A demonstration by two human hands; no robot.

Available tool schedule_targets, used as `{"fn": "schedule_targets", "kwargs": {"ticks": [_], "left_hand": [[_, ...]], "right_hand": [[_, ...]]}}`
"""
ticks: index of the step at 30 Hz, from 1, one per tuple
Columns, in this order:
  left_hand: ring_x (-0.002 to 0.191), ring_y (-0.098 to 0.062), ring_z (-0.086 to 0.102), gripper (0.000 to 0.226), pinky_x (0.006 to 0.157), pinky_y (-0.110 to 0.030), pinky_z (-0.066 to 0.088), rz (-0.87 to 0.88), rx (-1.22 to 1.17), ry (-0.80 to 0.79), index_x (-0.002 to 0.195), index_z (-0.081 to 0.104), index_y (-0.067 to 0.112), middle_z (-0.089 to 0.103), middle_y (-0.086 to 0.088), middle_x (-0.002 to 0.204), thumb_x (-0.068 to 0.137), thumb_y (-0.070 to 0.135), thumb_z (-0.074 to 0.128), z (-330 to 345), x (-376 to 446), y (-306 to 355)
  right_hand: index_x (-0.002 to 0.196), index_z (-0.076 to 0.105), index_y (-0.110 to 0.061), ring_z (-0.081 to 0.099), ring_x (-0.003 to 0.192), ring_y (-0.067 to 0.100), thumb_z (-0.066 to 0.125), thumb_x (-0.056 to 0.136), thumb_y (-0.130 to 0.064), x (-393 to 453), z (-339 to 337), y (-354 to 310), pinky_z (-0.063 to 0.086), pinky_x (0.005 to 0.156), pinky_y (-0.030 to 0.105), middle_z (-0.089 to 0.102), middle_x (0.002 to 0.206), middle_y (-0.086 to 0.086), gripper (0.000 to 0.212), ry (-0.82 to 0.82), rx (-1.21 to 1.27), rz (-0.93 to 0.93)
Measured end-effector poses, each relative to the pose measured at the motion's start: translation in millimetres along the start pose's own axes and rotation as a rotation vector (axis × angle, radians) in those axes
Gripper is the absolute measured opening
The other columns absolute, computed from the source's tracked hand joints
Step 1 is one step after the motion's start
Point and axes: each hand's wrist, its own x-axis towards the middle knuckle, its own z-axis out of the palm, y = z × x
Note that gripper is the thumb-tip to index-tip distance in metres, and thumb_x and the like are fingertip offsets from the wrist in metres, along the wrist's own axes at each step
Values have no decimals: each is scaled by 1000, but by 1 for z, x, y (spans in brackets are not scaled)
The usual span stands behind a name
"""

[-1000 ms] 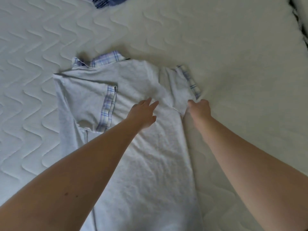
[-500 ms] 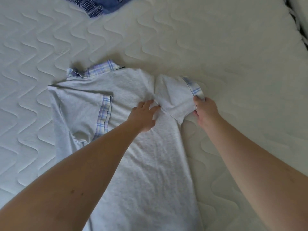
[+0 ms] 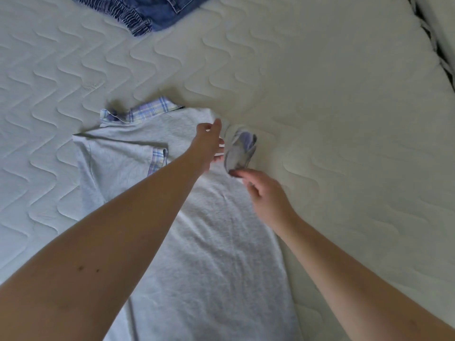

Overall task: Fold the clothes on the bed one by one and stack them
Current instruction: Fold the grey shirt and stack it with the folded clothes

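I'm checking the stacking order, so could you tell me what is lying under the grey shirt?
Only the quilted white mattress shows around the grey shirt. Whatever lies beneath its body is covered by the fabric and the arms.

A white quilted mattress (image 3: 320,82) with a wavy stitch pattern carries a pale grey shirt (image 3: 209,254) with a plaid collar, spread near the middle, and blue denim (image 3: 157,11) at the far edge.

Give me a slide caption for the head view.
Right hand lifts the grey shirt's sleeve while left hand steadies it.
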Motion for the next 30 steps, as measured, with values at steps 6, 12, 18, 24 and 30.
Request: {"fn": "schedule_targets", "kwargs": {"ticks": [6, 12, 18, 24, 30], "left_hand": [[73, -20, 65, 83, 81, -36, 51, -69, 174, -146, 145, 25, 32, 62, -14, 118, 80, 63, 67, -7, -1, -10], [82, -25, 70, 39, 86, -39, 57, -99, -4, -136, 128, 56, 23, 72, -9, 107, 97, 46, 51, -1, -1, -24], [74, -11, 67, 29, 69, -28, 46, -56, 58, -179, 115, 66, 24, 73, 7, 93, 96, 39, 50, -4, -2, -8], [88, -24, 67, 29, 75, -34, 55, 414, 598, -14, 121, 57, 14, 64, -5, 107, 99, 5, 40, -15, 23, 11], [126, -29, 49, 48, 101, -38, 43, 506, 1256, -89, 149, 38, 22, 40, -9, 148, 103, 11, 45, -17, 74, 42]], "right_hand": [[116, 69, -17, 58, 115, 17, 56, 90, -5, -16, 17, 14, 39, 103, 39, 68, 117, -5, 31, -303, -292, -130], [129, 53, -15, 56, 107, 18, 68, 89, -29, -5, 19, 23, 45, 96, 41, 55, 118, 3, 45, 123, -136, 175], [149, 31, -23, 50, 121, 17, 64, 90, -21, 51, 15, 22, 40, 98, 27, 47, 136, 5, 68, 167, 60, 322], [104, 70, -13, 61, 96, 20, 51, 89, -7, 92, -7, 40, 30, 68, 12, 70, 102, 3, 25, 316, -48, 400], [84, 68, -25, 61, 86, 18, 52, 82, -5, 104, -49, 73, 44, 76, 27, 70, 92, 3, 26, 297, -44, 472]]}}
